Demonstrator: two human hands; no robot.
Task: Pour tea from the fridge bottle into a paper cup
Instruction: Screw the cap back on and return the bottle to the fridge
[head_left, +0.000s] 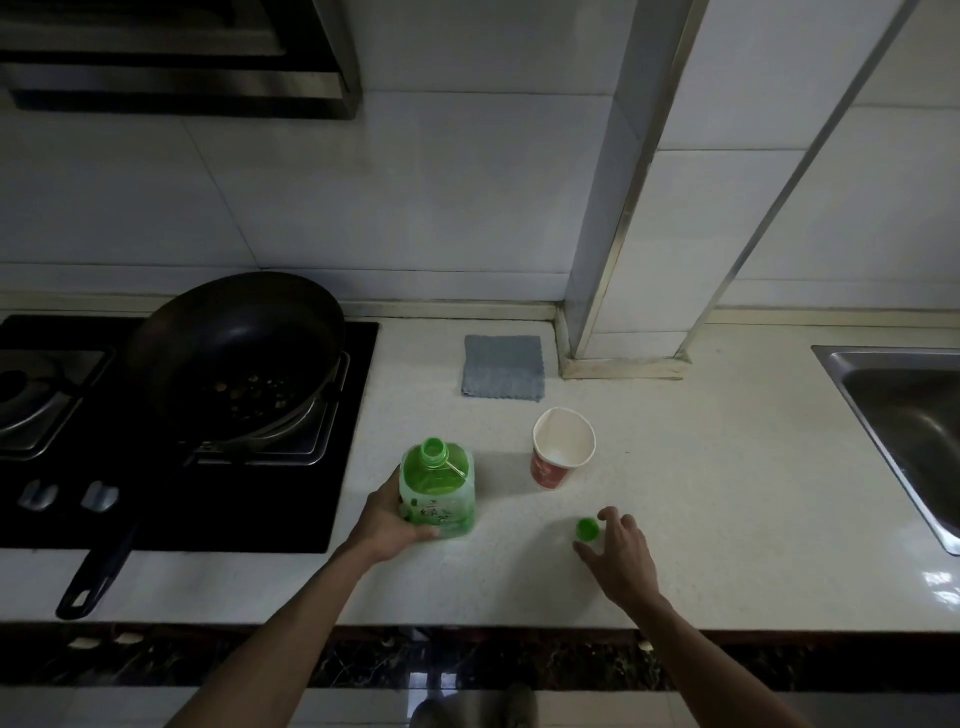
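While the left hand grips the uncapped upright bottle, the paper cup sits just right and farther, right hand loosely spread by the cap.

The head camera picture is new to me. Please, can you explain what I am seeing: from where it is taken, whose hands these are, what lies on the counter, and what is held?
There is no machine here. A person wears a wide-angle camera on the head, which looks forward and down, so the two arms coming from the bottom edge are their own.

The left hand grips a green tea bottle, which stands upright on the white counter with its mouth open. The right hand has its fingers spread around the green cap, which rests on the counter; whether they touch the cap is unclear.

Behind them stands a paper cup, which looks empty, and further back lies a grey cloth. On the left a dark pan sits on the stove; at the right edge is a metal sink.
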